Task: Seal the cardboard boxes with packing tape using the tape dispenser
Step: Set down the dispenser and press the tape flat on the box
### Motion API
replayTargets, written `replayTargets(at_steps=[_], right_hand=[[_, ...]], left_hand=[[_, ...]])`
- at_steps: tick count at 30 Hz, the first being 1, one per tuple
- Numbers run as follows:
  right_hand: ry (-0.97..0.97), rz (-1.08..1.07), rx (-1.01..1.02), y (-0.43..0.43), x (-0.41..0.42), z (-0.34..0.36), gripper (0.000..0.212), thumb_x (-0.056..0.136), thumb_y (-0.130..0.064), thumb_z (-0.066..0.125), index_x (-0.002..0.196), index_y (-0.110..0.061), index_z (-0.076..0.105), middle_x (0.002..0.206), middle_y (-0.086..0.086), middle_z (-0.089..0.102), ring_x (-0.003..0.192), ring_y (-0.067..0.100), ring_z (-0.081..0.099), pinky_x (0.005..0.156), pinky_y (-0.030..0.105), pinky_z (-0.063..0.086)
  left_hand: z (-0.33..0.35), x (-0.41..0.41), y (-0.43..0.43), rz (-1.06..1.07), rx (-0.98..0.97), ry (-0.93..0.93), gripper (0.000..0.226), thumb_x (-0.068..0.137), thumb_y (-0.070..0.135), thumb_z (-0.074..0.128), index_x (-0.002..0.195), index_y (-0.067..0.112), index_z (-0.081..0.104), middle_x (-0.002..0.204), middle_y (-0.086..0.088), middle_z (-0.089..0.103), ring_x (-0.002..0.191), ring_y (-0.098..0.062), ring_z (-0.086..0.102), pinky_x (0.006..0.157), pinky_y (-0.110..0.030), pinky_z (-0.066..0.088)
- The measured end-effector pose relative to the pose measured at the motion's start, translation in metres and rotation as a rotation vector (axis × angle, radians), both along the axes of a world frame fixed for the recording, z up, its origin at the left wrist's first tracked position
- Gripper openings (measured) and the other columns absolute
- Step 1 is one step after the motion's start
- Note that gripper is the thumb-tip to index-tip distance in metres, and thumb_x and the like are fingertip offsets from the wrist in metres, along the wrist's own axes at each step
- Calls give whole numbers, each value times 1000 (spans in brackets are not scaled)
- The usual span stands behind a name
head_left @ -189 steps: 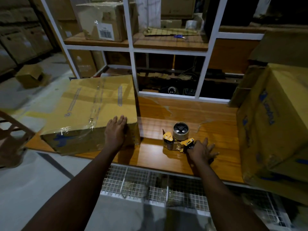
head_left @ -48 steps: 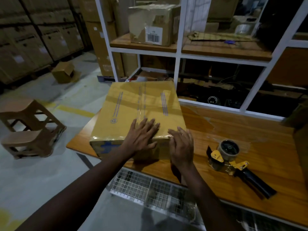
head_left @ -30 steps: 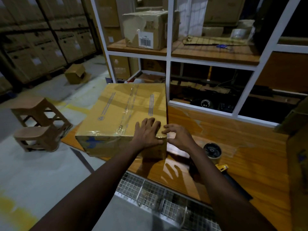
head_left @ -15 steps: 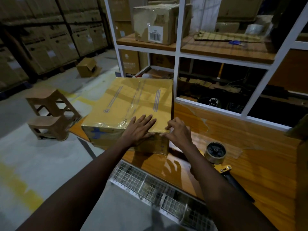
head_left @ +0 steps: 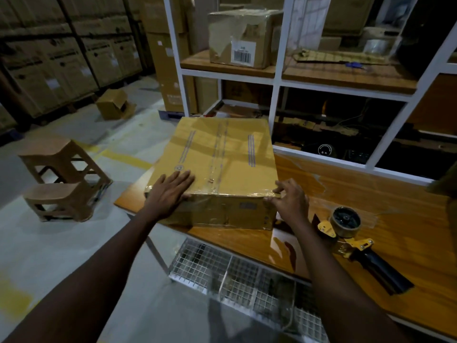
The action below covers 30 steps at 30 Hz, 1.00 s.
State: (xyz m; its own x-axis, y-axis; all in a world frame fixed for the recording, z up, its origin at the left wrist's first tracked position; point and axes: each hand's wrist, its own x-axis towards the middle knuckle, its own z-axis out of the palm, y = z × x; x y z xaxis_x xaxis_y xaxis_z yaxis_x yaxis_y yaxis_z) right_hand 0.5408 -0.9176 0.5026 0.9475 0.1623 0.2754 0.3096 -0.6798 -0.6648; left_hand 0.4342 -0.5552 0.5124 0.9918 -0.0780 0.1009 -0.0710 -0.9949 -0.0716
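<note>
- Cardboard box (head_left: 217, 167), brown and glossy with tape along its top seam and near edge, sits mid-frame at the left end of the wooden table (head_left: 385, 194).
- Our left hand (head_left: 170, 190) lies flat and open on the box top, near its front left corner. Our right hand (head_left: 290, 201) curls its fingers round the front right corner, gripping it.
- The tape dispenser (head_left: 346, 233) lies untouched on the table at lower right, just beside our right forearm.
- As we judge it, a hard shove towards the left of the frame could send the box off the table end. The wrinkled tape on the near edge may lift if not pressed down.
- A careless reach for the dispenser could meet its cutter.
- Stools (head_left: 61, 157) stand at left and a loose carton (head_left: 113, 105) lies on the floor at upper left. The white shelf frame (head_left: 277, 95) stands close behind the box and would block a push away from us.
</note>
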Motion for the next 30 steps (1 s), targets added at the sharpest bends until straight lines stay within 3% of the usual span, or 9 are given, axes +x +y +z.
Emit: replayTargets(at_steps=[3, 5, 8, 10, 12, 15, 17, 22, 30], right_hand=[[16, -46, 52, 8, -4, -1, 51, 65, -29, 89, 111, -22, 69, 98, -13, 59, 101, 23, 61, 76, 43, 51], [21, -85, 94, 16, -11, 0, 55, 68, -23, 88, 119, -19, 67, 99, -9, 62, 100, 23, 62, 74, 41, 53], [20, -177, 163, 35, -32, -5, 59, 78, -15, 80, 133, -18, 57, 120, 1, 65, 111, 24, 60, 86, 41, 53], [-1, -139, 103, 53, -50, -15, 60, 81, -16, 76, 136, -22, 51, 142, 4, 50, 129, 28, 48, 102, 46, 44], [-26, -92, -62, 68, -62, -27, 69, 76, -28, 81, 137, -27, 47, 155, 4, 30, 139, 34, 29, 108, 50, 32], [16, -152, -246, 84, -72, -29, 94, 63, -52, 86, 142, -35, 38, 157, 3, 12, 138, 43, 15, 105, 52, 33], [19, -191, -306, 90, -75, -26, 101, 60, -54, 87, 144, -35, 35, 157, 3, 9, 138, 43, 13, 105, 50, 34], [-42, -300, -304, 98, -89, -27, 98, 61, -48, 88, 144, -34, 38, 155, 7, 19, 134, 44, 21, 102, 48, 36], [-98, -428, -202, 99, -122, -32, 87, 60, -25, 90, 134, -35, 47, 149, 1, 29, 130, 42, 29, 91, 47, 45]], left_hand=[[-12, -17, 55, 15, -154, -70, 62, 101, 59, 21, 152, 25, 36, 158, -3, 33, 142, -33, 35, 106, -51, 40], [-19, -26, 72, 67, -353, -168, 50, 103, 43, 39, 150, 25, 40, 160, -2, 29, 142, -29, 35, 105, -44, 41], [-29, -32, 62, 128, -550, -346, 50, 96, 8, 56, 144, 18, 49, 160, -5, 29, 137, -30, 43, 98, -44, 47], [-37, -36, 44, 143, -608, -427, 53, 91, 1, 61, 141, 14, 51, 160, -9, 28, 138, -33, 41, 99, -47, 46], [-48, -40, 28, 151, -592, -457, 56, 89, 20, 69, 140, 18, 47, 159, -13, 24, 138, -39, 36, 104, -54, 39], [-54, -41, 15, 231, -569, -415, 89, 66, 56, 81, 140, 23, 45, 157, -16, 20, 139, -42, 29, 109, -57, 25], [-50, -37, 4, 313, -587, -397, 101, 52, 68, 80, 137, 25, 46, 156, -14, 17, 138, -44, 26, 107, -60, 27], [-42, -28, -17, 533, -661, -360, 106, 48, 78, 72, 136, 30, 38, 157, -9, 10, 136, -46, 17, 100, -65, 34], [-46, -49, -26, 465, -640, -412, 102, 49, 74, 76, 134, 31, 43, 152, -11, 16, 135, -50, 17, 100, -70, 32]])
